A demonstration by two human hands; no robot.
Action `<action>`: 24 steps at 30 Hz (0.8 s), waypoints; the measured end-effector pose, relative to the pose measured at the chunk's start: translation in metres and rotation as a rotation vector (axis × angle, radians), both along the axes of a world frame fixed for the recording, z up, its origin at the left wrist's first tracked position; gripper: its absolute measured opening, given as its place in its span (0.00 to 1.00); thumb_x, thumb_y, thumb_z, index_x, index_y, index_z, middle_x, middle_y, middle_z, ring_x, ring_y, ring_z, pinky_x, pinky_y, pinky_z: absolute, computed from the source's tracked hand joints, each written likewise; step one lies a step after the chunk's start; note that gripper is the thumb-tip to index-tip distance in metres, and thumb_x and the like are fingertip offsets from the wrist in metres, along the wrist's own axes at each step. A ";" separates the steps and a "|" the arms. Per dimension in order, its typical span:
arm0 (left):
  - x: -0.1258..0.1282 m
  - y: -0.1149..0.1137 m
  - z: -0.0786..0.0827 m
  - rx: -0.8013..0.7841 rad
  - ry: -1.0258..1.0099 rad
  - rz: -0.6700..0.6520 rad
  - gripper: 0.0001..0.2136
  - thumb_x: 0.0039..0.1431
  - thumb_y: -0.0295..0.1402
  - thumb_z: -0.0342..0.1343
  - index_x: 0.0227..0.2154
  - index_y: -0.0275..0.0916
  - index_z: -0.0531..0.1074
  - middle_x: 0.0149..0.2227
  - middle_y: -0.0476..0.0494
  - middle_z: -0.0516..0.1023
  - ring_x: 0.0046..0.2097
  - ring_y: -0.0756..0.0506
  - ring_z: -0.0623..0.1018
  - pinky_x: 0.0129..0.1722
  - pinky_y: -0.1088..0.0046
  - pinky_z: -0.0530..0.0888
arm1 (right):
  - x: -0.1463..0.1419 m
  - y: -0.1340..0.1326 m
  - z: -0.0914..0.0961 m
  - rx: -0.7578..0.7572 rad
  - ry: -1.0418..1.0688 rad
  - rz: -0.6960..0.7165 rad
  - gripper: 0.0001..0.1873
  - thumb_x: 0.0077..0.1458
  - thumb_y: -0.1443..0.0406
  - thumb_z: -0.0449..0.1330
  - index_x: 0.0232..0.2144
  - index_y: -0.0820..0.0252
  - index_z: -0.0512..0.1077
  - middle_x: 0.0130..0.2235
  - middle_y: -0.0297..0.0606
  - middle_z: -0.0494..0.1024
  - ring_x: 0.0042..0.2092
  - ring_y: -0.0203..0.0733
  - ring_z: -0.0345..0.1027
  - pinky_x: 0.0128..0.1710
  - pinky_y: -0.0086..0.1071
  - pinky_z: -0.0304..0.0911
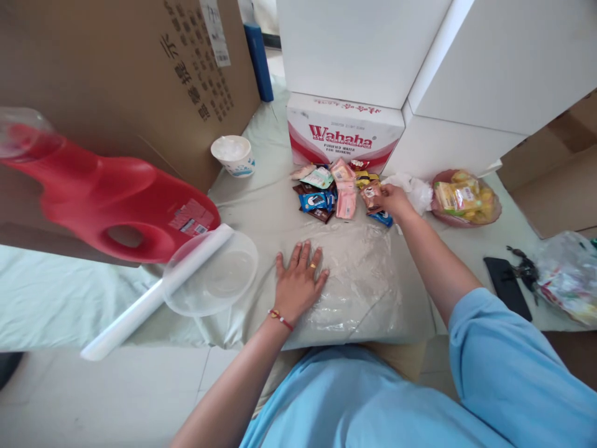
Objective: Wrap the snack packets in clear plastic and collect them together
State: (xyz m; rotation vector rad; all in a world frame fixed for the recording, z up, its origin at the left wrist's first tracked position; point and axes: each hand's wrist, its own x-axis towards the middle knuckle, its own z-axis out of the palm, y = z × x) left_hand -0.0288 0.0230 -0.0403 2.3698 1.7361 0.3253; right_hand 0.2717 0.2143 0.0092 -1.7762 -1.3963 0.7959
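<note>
My left hand (301,279) lies flat with its fingers spread on the cloth, at the left edge of a clear plastic bag (361,280). At the pile's right side, my right hand (390,200) has its fingers closed on a small brown-orange snack packet (371,194). Left of it lie pink packets (346,202), a pale green packet (319,178) and a blue packet (313,201) with dark brown ones beneath. A yellow packet (362,178) sits just behind the held one, and another blue packet (382,218) is partly under my right hand.
A Wahaha carton (345,134) backs the pile. To the left stand a paper cup (233,155), a red jug (116,199), a clear plastic lid (233,267) and a white roll (125,317). A bowl of snacks (441,214), a phone (506,286) and keys (527,270) lie right.
</note>
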 end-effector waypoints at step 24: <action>0.002 0.000 0.003 -0.007 0.009 -0.004 0.28 0.73 0.48 0.45 0.71 0.47 0.61 0.76 0.37 0.55 0.76 0.34 0.55 0.72 0.32 0.43 | -0.047 -0.181 -0.033 0.351 -0.481 0.775 0.22 0.63 0.61 0.65 0.58 0.58 0.74 0.56 0.50 0.78 0.63 0.57 0.64 0.67 0.59 0.55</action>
